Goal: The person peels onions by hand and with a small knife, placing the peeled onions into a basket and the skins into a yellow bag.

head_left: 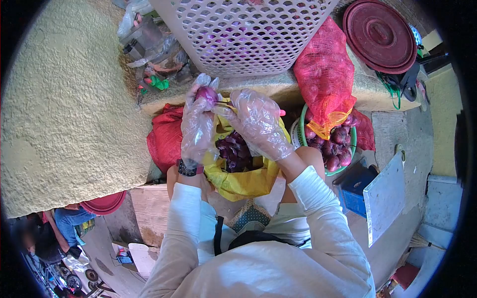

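From where I stand, the seated person has a purple onion (206, 95) up over the far rim of a yellow bag (238, 186), nearer that rim's left side than its right. The left hand (195, 121), in a clear plastic glove, has its fingers curled narrowly about the onion. The onion's long axis seems to slant, with the narrower end pointing right and a little toward the person, at the other hand; the rounder end faces up and left.

The right hand (257, 119), gloved likewise, is bunched around a slim tool, whose pink end (282, 112) pokes out past the right side of the hand. Thin dark strands or an edge show between onion and fingers, but I can't tell which, and the right fingertips are hard to make out.

Below the hands, dark purple peels (233, 151) lie inside the yellow bag, which sits between the person's knees. A red sack (166, 136) slumps just beside its left edge. Off its right edge is a green-rimmed basket (354, 149) of onions (340, 136), with a red net sack (323, 69) hanging over it from the front edge of the concrete ledge (372, 92). A pale perforated crate (248, 39) stands at that front edge, and a dark red lid (380, 36) lies toward the ledge's right end.
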`<state>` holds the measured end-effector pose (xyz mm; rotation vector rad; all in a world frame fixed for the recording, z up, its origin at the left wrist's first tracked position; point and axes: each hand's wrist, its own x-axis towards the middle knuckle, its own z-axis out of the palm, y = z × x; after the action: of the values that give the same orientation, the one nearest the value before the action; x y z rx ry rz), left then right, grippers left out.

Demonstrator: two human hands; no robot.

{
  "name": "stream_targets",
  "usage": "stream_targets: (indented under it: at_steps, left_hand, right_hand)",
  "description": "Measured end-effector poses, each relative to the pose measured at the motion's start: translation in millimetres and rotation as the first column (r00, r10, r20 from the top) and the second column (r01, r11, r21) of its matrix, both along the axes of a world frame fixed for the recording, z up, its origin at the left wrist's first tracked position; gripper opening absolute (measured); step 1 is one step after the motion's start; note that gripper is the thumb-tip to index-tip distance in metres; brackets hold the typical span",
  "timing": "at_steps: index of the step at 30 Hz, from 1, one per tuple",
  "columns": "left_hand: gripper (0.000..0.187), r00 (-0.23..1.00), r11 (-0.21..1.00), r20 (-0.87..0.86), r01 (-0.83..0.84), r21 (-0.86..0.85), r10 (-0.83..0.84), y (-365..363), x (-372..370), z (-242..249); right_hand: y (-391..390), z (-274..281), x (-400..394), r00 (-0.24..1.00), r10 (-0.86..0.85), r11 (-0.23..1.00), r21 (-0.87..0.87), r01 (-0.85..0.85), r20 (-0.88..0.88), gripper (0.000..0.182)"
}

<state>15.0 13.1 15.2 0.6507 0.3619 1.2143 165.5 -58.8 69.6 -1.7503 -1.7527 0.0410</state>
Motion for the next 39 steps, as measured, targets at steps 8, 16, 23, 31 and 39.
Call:
stream_targets:
  at_steps: [8,16,23,31,39]
  left_hand:
    - [0.049,0.997,0.998,0.026,0.067,-0.022,-0.066,-1.0,3.7,2.0]
    - [0.058,0.978,0.976,0.007,0.209,-0.054,-0.209,0.1,4.1,0.2]
    - [0.063,0.976,0.988,-0.157,0.152,-0.026,-0.154,-6.8,4.6,4.5]
    - [0.06,0.965,0.972,-0.172,0.168,-0.163,-0.196,-5.0,-1.3,-13.5]
    - [0.057,0.953,0.981,-0.231,0.192,-0.041,-0.196,-8.9,1.4,9.2]
  right_hand:
    - [6.9,-12.0,3.5,0.992,0.001,0.997,0.081,-0.011,0.13,0.043]
    - [7.3,-5.8,8.3,0.99,-0.002,0.98,0.195,-0.026,0.144,0.046]
    - [10.2,-15.8,13.5,0.986,0.014,0.991,0.127,-0.036,0.167,0.052]
    - [7.2,4.0,15.2,0.983,0.048,0.999,0.009,-0.051,0.175,0.053]
    - [4.3,2.9,15.6,0.986,-0.001,0.997,0.075,-0.012,0.164,0.052]
